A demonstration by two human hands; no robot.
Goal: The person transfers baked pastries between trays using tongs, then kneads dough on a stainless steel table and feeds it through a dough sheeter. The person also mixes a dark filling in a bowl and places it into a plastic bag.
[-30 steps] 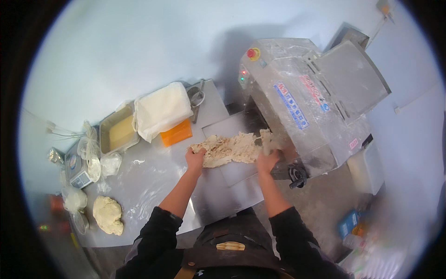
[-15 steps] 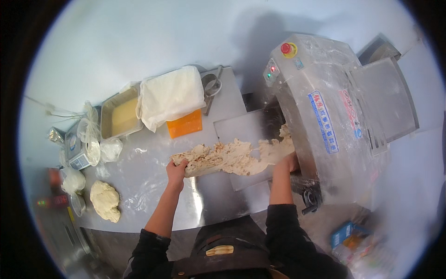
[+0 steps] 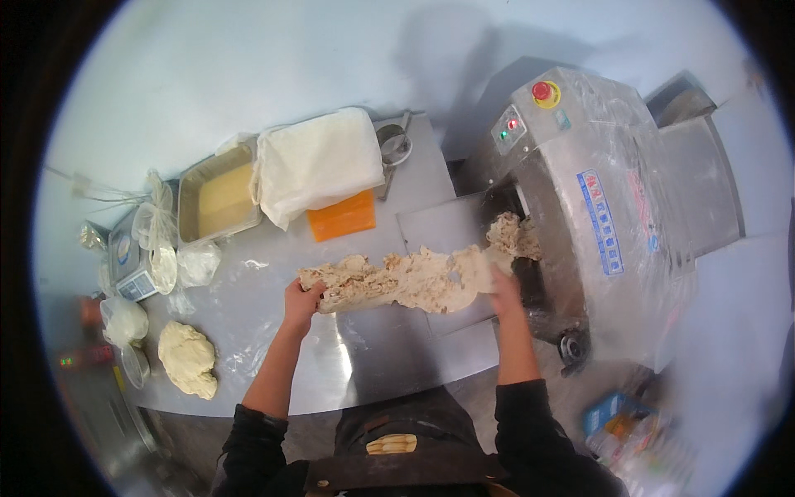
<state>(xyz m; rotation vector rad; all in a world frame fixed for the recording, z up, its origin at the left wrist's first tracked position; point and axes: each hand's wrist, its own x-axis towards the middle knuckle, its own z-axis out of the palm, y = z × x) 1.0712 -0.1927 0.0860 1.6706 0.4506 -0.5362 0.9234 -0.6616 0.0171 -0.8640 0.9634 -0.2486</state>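
A long, ragged sheet of dough [image 3: 414, 282] stretches between my two hands over the steel table. My left hand [image 3: 301, 305] grips its left end, thumb on top. My right hand [image 3: 504, 291] holds the right part, close to the mouth of a steel dough roller machine [image 3: 571, 182]; its fingers are partly hidden and blurred. Beyond that hand, a crumpled clump of the dough [image 3: 513, 236] sits at the machine's opening. Holes and torn edges show along the sheet.
A smooth dough lump [image 3: 187, 359] lies on the steel table [image 3: 248, 331] at left. Behind stand a metal pan [image 3: 219, 199], a cloth-covered tray [image 3: 323, 161], an orange scraper sheet [image 3: 343, 217] and a sieve [image 3: 394, 145]. A scale [image 3: 132, 257] and plastic bags are far left.
My right hand has come away from the machine's opening, drawing back slightly toward the left. The dough at the opening is now bunched into a clump. My left hand has shifted slightly left.
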